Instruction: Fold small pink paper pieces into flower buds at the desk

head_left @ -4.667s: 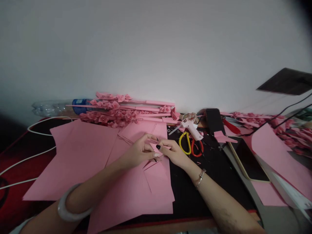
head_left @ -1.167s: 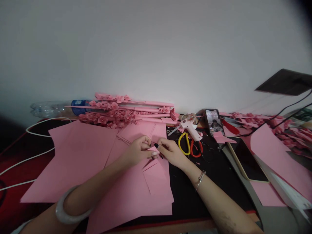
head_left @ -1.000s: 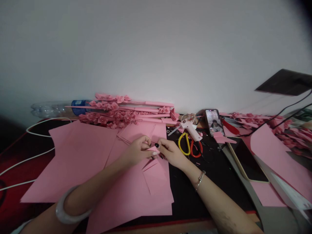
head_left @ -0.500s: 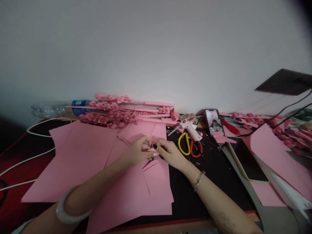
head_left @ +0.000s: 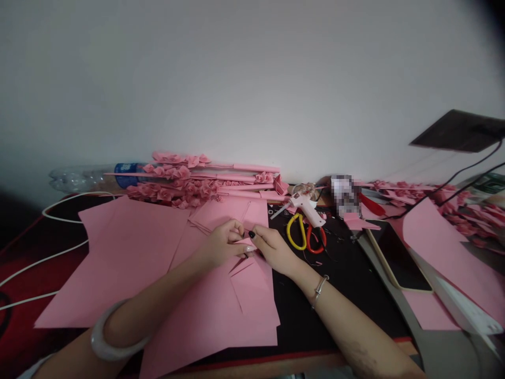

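Observation:
Between my two hands is a small folded piece of pink paper (head_left: 245, 242), partly hidden by fingers. My left hand (head_left: 224, 245) pinches its left side, the thumb with a pale nail lying along the lower edge. My right hand (head_left: 272, 247) grips the right side, its dark-nailed thumb on top. Beneath them lie large pink sheets (head_left: 197, 310) and a smaller pink square (head_left: 252, 287). To the right of my right hand are scissors (head_left: 296, 231) with yellow and red handles and a white glue gun (head_left: 306, 208).
Pink paper flowers (head_left: 189, 187) and a plastic bottle (head_left: 84, 178) line the wall. A propped phone (head_left: 345, 195) stands behind the scissors. At the right lie a dark-screened device (head_left: 400, 258), a curved pink sheet (head_left: 450, 247) and more flowers. White cable (head_left: 59, 210) loops at the left.
My right thumb has lifted slightly and the fingers have shifted a little around the small folded paper. The whole view has moved very slightly.

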Motion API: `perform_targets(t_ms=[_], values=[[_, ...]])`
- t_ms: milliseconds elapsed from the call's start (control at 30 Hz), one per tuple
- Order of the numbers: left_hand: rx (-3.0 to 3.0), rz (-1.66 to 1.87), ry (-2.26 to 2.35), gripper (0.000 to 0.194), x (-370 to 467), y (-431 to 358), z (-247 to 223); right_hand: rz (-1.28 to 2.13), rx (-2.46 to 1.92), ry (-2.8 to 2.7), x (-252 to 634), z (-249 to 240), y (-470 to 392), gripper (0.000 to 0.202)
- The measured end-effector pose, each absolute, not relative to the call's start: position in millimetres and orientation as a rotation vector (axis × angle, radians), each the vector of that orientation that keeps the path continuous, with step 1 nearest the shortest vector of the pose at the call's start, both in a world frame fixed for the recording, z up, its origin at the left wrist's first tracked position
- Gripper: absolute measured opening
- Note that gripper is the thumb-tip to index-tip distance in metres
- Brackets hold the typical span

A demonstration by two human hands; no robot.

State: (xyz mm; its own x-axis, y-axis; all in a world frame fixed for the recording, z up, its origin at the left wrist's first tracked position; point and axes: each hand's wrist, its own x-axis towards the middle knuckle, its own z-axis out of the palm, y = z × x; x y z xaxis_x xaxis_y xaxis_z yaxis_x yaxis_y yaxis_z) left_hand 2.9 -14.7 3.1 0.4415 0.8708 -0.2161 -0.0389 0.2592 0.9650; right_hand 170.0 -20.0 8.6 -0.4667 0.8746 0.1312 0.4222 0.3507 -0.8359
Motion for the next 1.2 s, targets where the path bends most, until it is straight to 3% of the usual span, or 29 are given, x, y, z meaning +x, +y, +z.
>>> perform_targets(t_ms=[767,1200], values=[[1.057,0.782,0.903,0.037,3.5,-14.3,8.2,0.958,-1.181,-2.045,168.1,12.2,-18.6,0.027],[1.02,0.807,0.925,0.034,2.4,-15.0,18.9,1.075,-1.131,-1.991,167.6,9.8,-19.0,0.037]])
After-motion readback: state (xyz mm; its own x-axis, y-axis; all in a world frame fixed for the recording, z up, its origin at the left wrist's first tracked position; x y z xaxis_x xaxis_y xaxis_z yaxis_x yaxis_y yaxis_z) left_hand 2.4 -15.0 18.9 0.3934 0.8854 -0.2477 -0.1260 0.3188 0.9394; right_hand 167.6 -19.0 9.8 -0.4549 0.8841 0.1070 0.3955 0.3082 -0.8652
